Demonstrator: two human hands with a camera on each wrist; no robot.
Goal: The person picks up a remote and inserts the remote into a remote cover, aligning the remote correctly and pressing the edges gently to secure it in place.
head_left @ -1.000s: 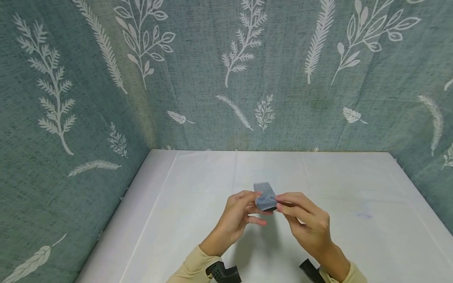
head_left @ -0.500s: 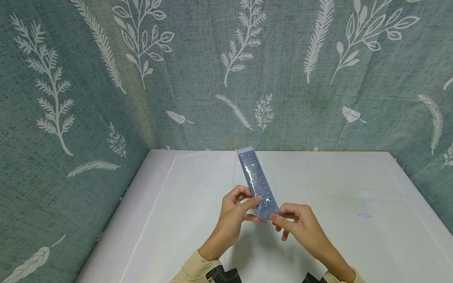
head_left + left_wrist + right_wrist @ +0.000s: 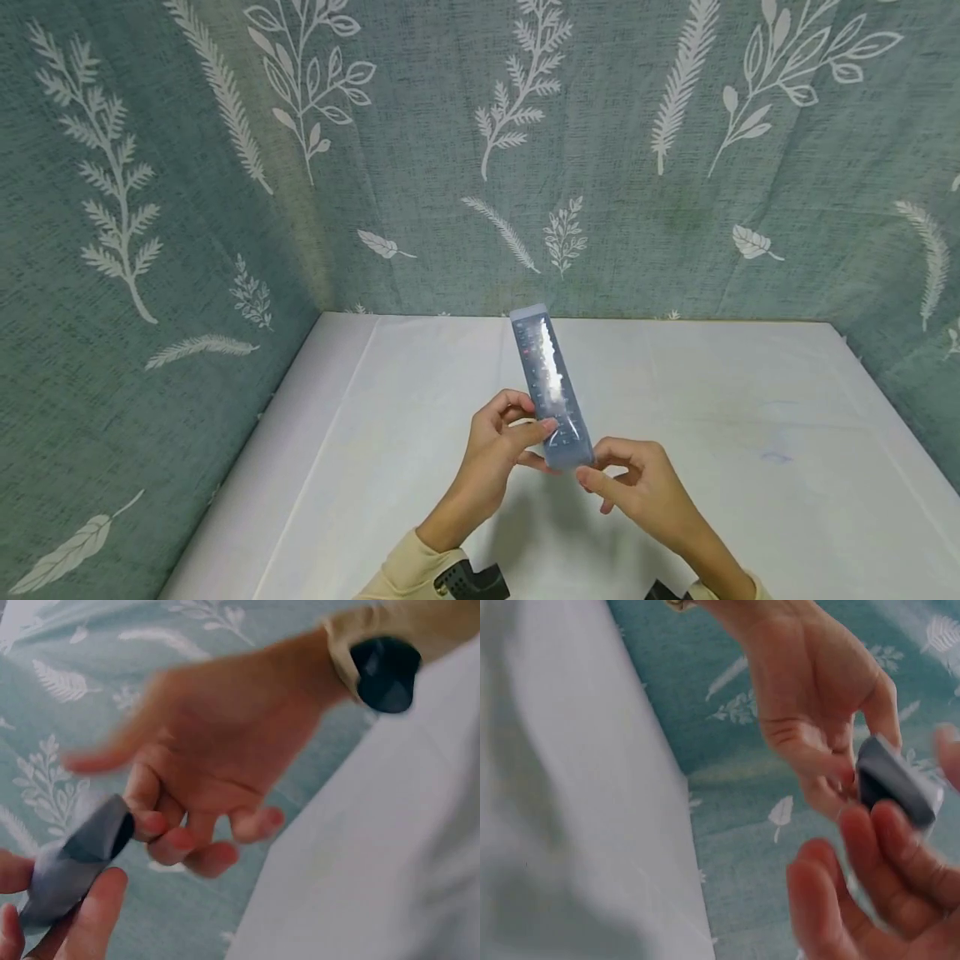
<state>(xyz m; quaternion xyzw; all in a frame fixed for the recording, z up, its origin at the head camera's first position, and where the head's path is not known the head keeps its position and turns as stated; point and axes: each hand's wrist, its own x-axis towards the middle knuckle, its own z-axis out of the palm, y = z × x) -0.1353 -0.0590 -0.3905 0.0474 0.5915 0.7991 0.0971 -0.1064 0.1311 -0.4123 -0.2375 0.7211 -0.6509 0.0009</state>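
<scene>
In the head view a long blue-grey remote control (image 3: 553, 383), under a shiny clear cover, slants up and away above the table. My left hand (image 3: 487, 467) holds its near half, thumb on the button face and fingers at the side and beneath. My right hand (image 3: 648, 487) is at the remote's near right corner. The left wrist view shows the right thumb (image 3: 101, 759) standing away from the remote, with fingertips by its dark end. From the right wrist, the remote (image 3: 896, 784) sits in the left hand (image 3: 810, 690), its end close to the right fingers (image 3: 870, 847).
A white-covered table (image 3: 360, 467) lies below the hands. Green fabric with white leaf prints (image 3: 420, 150) rises behind it and along both sides. Beige sleeves (image 3: 408, 567) and a black wrist device (image 3: 472, 581) show at the lower edge.
The remote has swung from end-on to showing its button face, far end raised. The right hand has moved slightly lower, its thumb leaving the corner. Glare now crosses the buttons.
</scene>
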